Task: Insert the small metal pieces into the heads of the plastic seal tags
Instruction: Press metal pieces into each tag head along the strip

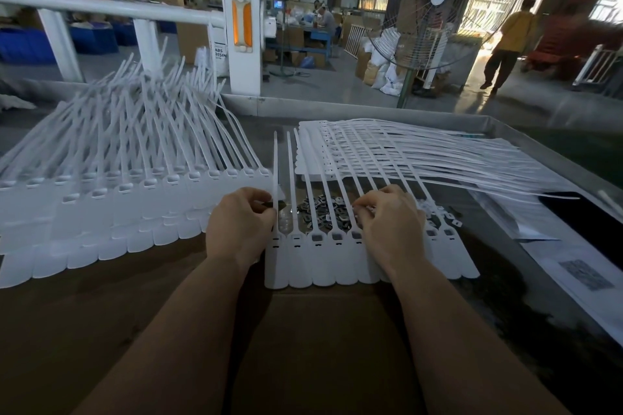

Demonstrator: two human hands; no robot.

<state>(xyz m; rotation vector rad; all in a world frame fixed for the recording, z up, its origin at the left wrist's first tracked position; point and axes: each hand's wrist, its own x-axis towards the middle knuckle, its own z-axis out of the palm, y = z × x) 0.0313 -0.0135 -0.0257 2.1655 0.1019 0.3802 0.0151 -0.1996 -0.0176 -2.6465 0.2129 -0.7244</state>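
Here, left hand (241,222) pinches a dark metal piece | right hand (387,217) curled, contents unclear | tags (323,259) at 12 o'clock, metal pieces (320,210) beyond | likely light, slippery; pinch edges.

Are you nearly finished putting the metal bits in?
Partly. Three white plastic tag heads in the middle row show dark inserts. The left hand pinches a dark metal piece; the right hand reaches the loose pile of metal pieces. The two leftmost heads look unfilled.

Left hand (240,224) pinches a small dark metal piece (268,205) beside the strip of seal tags (323,259). Right hand (387,221), fingers curled, rests over the loose metal pieces (320,209).
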